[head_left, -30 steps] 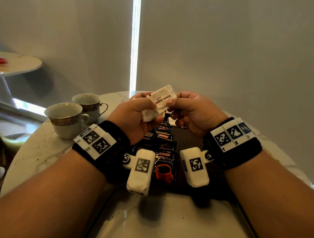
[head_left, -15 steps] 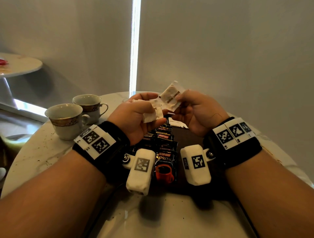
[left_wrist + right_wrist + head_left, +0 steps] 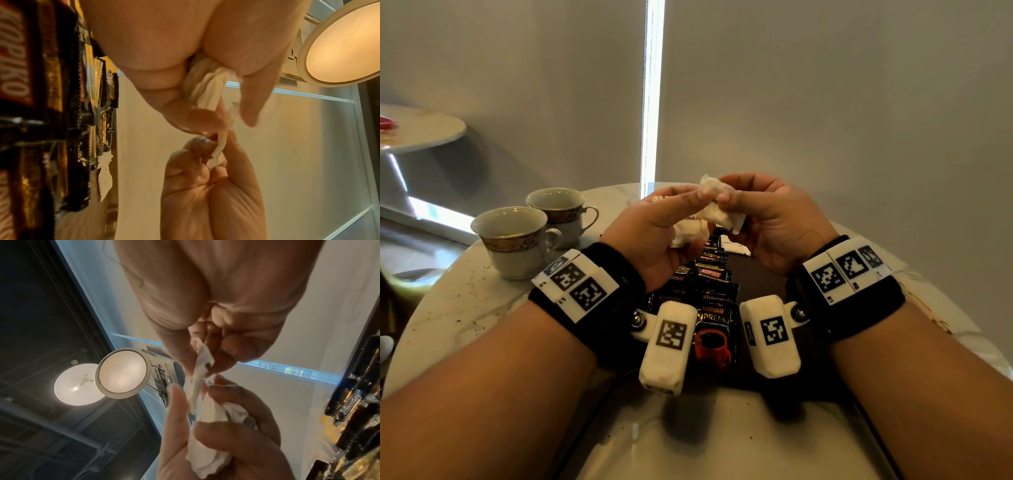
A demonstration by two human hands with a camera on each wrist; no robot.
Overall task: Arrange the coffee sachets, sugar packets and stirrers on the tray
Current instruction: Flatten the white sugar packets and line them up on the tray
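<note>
My left hand [image 3: 671, 219] grips a small bunch of white brown-sugar packets [image 3: 688, 229] in its curled fingers, raised above the tray. My right hand [image 3: 736, 205] pinches one white packet [image 3: 722, 209] between thumb and fingers, touching the bunch. In the wrist views the pinched packet [image 3: 221, 142] [image 3: 202, 363] bridges both hands. Below them a row of black Kopiko coffee sachets [image 3: 714, 294] lies overlapped down the dark tray [image 3: 760, 281]. One more white sugar packet [image 3: 736, 247] lies on the tray beyond the sachets. I see no stirrers.
Two gold-banded teacups [image 3: 515, 240] [image 3: 561, 212] stand at the left of the round marble table [image 3: 465, 301]. A second small round table [image 3: 417, 126] stands at the far left. Grey blinds hang behind the table.
The right hand drew one packet off the bunch up and to the right, then brought it back down against the left hand's bunch. The left hand has hardly moved.
</note>
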